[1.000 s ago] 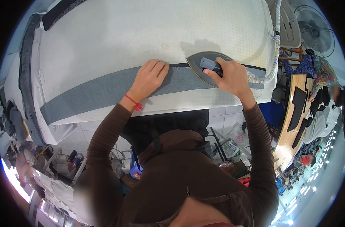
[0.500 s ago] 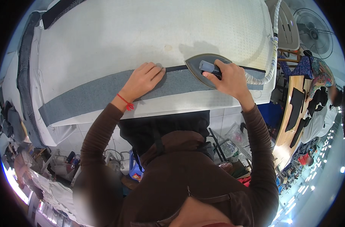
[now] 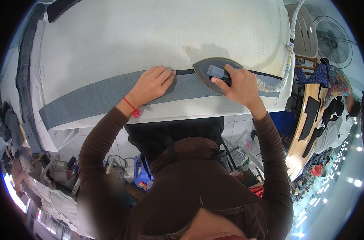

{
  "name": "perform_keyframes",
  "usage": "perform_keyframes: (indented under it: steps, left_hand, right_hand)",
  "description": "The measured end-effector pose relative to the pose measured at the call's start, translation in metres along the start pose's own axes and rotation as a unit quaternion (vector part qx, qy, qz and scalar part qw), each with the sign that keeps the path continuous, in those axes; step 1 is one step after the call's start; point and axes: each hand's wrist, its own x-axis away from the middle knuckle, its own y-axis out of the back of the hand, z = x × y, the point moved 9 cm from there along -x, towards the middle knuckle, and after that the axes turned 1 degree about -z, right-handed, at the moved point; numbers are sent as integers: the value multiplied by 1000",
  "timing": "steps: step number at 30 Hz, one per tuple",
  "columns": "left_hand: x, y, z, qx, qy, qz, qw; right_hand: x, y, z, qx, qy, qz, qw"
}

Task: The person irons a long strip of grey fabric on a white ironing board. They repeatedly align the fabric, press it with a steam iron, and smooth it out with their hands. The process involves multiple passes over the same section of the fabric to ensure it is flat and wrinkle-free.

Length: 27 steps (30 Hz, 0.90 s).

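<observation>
A long, curved grey fabric strip (image 3: 94,93) lies along the near side of the white padded ironing table (image 3: 122,36). A narrow dark edge (image 3: 184,72) runs along part of its far side. My left hand (image 3: 153,85), with a red string at the wrist, rests on the strip with its fingers curled and closed on that far edge. To its right, my right hand (image 3: 240,86) grips the handle of an iron (image 3: 205,72). The iron lies across the strip and its dark edge, its pointed tip toward my left hand. Its underside is hidden.
A wrapped hose (image 3: 288,68) curves from the iron along the table's right side. Dark fabric pieces lie at the far left corner (image 3: 60,10) and along the left side (image 3: 26,80). On the right are a chair (image 3: 304,34), a fan (image 3: 332,42) and a wooden bench (image 3: 300,140).
The iron, in my right hand, has slid slightly left along the strip toward my left hand. My left hand stays at nearly the same place, and the whole view has shifted a little.
</observation>
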Motion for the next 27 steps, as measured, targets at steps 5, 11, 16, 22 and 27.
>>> perform_keyframes:
  steps: [5, 11, 16, 22, 27]
  left_hand:
    - [4, 10, 3, -3, -2, -23, 1000]
    - [12, 23, 8, -7, -1, -47, 999]
    - [26, 16, 17, 16, 21, -20, 999]
    - [34, 25, 33, 59, 29, -23, 998]
    - [36, 23, 44, 74, 75, -13, 994]
  right_hand:
    - [-8, 1, 19, -12, 5, -7, 1000]
    - [-18, -3, 39, -15, 11, -9, 1000]
    - [-25, -6, 55, -2, 25, -22, 999]
    - [-28, -6, 62, 3, 41, -22, 999]
    - [-28, -6, 61, -4, 35, -19, 999]
